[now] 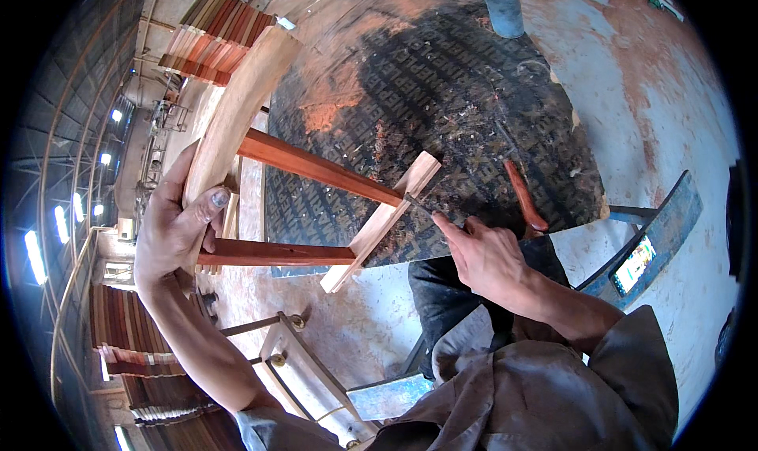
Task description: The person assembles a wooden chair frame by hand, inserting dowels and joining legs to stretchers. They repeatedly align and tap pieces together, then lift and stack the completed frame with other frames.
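Frame (320,169), tool (419,205) in hands (167,234); dust (328,114) on board (466,80).

A lit phone (634,266) lies on a bench (679,206), slats (133,318) stacked at left.

Left hand (164,242) partly hidden behind pale board (239,107); blue post (502,7) cut off at top.

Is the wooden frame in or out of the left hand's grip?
In: the left hand wraps around the thick pale rail of the frame, thumb across its near side.
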A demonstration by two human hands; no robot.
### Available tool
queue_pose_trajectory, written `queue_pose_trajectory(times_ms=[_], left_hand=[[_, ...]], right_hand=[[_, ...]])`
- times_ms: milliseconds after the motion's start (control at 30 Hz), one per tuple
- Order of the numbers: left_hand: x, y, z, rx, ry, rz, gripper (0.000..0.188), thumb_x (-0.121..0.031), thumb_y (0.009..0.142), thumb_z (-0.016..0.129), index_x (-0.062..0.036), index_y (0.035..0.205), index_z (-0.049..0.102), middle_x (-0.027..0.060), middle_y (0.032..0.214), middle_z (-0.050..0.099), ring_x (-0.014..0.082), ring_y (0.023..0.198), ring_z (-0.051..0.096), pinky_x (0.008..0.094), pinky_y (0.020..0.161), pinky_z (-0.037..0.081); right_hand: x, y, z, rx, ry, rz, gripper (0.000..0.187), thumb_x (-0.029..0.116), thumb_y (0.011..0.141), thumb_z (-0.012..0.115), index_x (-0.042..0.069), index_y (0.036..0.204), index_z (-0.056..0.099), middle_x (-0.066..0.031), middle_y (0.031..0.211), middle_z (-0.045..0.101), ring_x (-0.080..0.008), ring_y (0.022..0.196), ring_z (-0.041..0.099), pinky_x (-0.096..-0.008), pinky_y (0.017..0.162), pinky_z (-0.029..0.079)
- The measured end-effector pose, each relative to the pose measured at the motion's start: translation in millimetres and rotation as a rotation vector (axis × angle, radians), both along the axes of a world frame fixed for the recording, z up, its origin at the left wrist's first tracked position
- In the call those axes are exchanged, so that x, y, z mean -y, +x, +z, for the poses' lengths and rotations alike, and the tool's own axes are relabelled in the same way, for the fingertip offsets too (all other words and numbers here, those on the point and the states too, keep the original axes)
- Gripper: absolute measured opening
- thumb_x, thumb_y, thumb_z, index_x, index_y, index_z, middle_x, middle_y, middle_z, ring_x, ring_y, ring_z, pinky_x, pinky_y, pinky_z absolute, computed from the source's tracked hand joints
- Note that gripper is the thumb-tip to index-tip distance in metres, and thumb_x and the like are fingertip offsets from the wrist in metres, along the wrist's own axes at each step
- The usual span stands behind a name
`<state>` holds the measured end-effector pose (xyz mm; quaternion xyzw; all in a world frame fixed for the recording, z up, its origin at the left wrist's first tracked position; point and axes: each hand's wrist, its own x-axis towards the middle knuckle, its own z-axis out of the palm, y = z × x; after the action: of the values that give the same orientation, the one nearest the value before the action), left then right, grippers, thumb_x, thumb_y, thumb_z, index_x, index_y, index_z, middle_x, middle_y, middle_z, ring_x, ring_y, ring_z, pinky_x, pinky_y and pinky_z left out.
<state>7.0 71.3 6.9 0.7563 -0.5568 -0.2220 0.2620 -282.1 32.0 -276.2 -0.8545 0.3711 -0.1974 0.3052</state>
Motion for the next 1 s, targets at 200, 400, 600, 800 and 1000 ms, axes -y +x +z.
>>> queue_pose_trajectory(times_ms=[200,400,600,800,1000], left_hand=[[19.8,16.9,0.6,-0.104,0.027,0.061,0.078,-0.024,0.085,0.085,0.0001,0.15,0.049,-0.0009,0.073,0.061,0.0053,0.053,0.053,0.0208,0.042,0.046],[31.6,47.3,-5.2,-0.014,0.009,0.008,0.072,-0.024,0.086,0.083,0.0006,0.146,0.053,-0.0027,0.072,0.059,0.0037,0.054,0.052,0.0195,0.042,0.044],[29.5,42.1,-4.3,0.065,0.006,0.029,0.069,-0.025,0.085,0.083,0.0017,0.142,0.055,-0.0014,0.08,0.062,0.0037,0.056,0.053,0.0193,0.042,0.046],[25.3,47.8,-1.5,0.056,0.025,0.005,0.073,-0.027,0.082,0.084,0.0016,0.143,0.055,0.0024,0.089,0.067,0.005,0.058,0.055,0.0206,0.043,0.048],[15.3,26.9,-3.3,0.118,-0.039,0.113,0.083,-0.027,0.078,0.087,0.0032,0.146,0.052,0.0042,0.09,0.067,0.0057,0.058,0.056,0.0208,0.043,0.046]], right_hand=[[-3.7,9.0,-4.2,0.15,0.038,-0.07,0.043,0.009,0.093,0.064,0.009,0.136,0.066,-0.0212,0.086,0.066,-0.0396,0.065,0.068,-0.0493,0.058,0.056],[-0.5,10.4,-18.1,0.157,-0.014,-0.046,0.045,0.013,0.094,0.064,0.008,0.139,0.062,-0.0216,0.091,0.067,-0.0372,0.065,0.071,-0.0473,0.055,0.058],[-1.5,6.4,-0.4,0.121,0.015,-0.036,0.047,0.007,0.093,0.065,0.007,0.139,0.062,-0.0208,0.085,0.065,-0.0384,0.064,0.068,-0.0473,0.055,0.056],[7.5,20.7,7.8,0.07,0.022,0.004,0.049,0.005,0.09,0.065,0.0,0.138,0.06,-0.0254,0.085,0.065,-0.0389,0.06,0.068,-0.0474,0.055,0.057],[15.1,28.9,6.1,0.027,0.004,0.017,0.053,0.006,0.089,0.065,0.0,0.141,0.056,-0.0253,0.088,0.066,-0.039,0.065,0.07,-0.0493,0.058,0.057]])
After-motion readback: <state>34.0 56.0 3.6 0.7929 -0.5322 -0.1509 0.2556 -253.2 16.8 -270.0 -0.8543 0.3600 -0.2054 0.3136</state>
